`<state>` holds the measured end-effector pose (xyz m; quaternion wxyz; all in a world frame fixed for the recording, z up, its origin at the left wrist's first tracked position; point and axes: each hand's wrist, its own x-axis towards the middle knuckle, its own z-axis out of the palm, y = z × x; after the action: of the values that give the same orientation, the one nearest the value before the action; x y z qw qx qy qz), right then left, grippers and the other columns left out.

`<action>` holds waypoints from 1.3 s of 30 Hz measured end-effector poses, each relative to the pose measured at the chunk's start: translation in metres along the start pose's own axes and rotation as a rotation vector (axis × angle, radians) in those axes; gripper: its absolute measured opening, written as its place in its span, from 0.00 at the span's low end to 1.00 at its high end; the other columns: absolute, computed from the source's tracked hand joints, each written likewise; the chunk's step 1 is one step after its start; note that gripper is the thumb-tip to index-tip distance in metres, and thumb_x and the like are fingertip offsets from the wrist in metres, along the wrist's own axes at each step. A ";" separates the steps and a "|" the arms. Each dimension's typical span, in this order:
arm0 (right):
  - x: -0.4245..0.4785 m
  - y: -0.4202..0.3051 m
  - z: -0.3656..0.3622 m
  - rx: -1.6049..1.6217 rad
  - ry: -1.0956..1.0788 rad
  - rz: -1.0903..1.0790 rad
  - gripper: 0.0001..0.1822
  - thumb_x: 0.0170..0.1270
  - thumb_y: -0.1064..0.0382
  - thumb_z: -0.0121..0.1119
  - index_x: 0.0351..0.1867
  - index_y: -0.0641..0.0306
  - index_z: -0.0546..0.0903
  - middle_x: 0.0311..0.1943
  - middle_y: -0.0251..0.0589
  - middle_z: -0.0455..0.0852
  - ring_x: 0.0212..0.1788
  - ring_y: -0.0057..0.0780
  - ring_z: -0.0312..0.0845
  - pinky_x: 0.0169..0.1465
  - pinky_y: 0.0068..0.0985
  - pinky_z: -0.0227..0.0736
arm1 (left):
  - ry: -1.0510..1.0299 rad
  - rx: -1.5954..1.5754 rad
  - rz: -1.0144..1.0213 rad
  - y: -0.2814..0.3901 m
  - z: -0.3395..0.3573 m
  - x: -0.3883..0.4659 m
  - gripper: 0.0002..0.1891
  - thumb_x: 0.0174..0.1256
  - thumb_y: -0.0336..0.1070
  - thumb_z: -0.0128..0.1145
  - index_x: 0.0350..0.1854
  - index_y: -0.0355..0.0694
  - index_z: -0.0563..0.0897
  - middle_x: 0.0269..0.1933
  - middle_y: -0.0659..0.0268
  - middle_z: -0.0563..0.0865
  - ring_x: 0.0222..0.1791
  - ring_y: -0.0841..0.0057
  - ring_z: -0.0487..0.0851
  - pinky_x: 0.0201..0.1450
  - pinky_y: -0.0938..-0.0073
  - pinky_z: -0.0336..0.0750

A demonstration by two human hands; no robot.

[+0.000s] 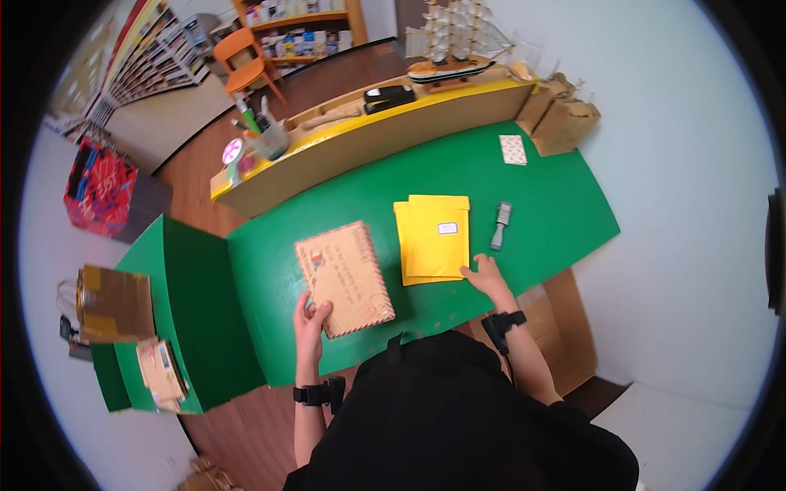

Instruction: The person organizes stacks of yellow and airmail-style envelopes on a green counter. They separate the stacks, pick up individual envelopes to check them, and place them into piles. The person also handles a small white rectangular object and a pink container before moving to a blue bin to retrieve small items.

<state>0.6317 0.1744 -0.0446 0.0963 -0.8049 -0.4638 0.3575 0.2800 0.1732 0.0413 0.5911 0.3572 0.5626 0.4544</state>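
My left hand (313,319) grips the lower left edge of a brown kraft envelope (347,276) with a striped airmail border, its thumb on the front face. Printed writing and a stamp-like picture mark that face. To the right, overlapping yellow envelopes (430,251) lie on the green tabletop (362,190); the upper one bears a small white label. The fingertips of my right hand (486,275) are at their lower right corner; whether they pinch it I cannot tell. A grey handheld stamp or similar tool (501,226) lies beyond my right hand.
A yellow-edged cardboard ledge (381,138) along the far side holds a pen cup (269,140), a black stapler (389,98) and a model sailing ship (451,64). Paper bags (562,123) stand far right, near a patterned card (513,150). More kraft envelopes (161,374) lie on the left green stand.
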 end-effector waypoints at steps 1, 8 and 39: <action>-0.011 -0.012 -0.012 0.152 -0.078 -0.081 0.30 0.55 0.51 0.58 0.53 0.70 0.65 0.47 0.52 0.73 0.48 0.37 0.73 0.49 0.25 0.69 | -0.011 0.032 0.045 0.012 0.008 -0.006 0.19 0.57 0.27 0.55 0.51 0.33 0.68 0.37 0.61 0.82 0.34 0.80 0.79 0.37 0.82 0.73; -0.073 -0.081 -0.067 0.889 -0.523 -0.528 0.29 0.57 0.61 0.58 0.57 0.67 0.60 0.51 0.44 0.70 0.52 0.29 0.69 0.53 0.25 0.66 | -0.109 0.119 0.180 0.048 0.057 -0.042 0.17 0.58 0.30 0.56 0.50 0.33 0.70 0.36 0.62 0.83 0.34 0.83 0.80 0.38 0.82 0.73; -0.278 -0.189 0.047 0.766 -1.145 -0.914 0.30 0.56 0.61 0.59 0.58 0.70 0.61 0.59 0.49 0.62 0.62 0.33 0.56 0.63 0.29 0.52 | -0.393 -0.396 -0.179 -0.044 -0.071 -0.255 0.33 0.64 0.46 0.48 0.65 0.36 0.51 0.60 0.64 0.66 0.58 0.79 0.66 0.59 0.74 0.62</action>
<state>0.3846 0.0434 0.1483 0.2484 -0.1417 -0.5686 0.7713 0.2271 -0.0874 0.0794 0.7847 0.2650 0.3671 0.4233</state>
